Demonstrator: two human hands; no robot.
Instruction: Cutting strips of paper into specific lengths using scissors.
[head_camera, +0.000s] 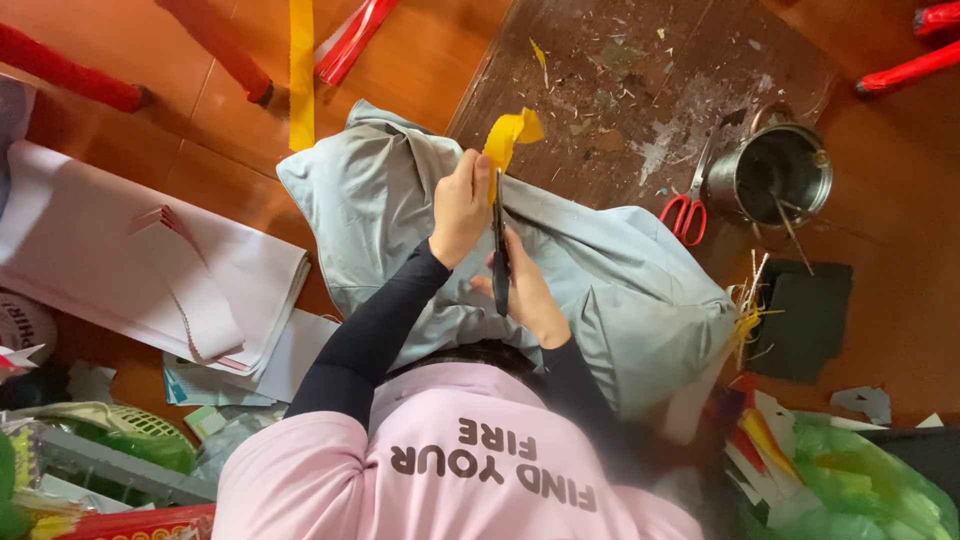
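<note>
My left hand pinches a curled yellow paper strip and holds it up over my lap. My right hand grips dark scissors, whose blades point up along the strip, right beside my left thumb. Both hands work above my knees, which are covered in light grey cloth. I wear a pink shirt with black sleeves.
Red-handled scissors and a metal pot lie on a scrap-strewn dark board. A stack of white paper is at left, a long yellow strip and red rods at top, a green plastic bag at bottom right.
</note>
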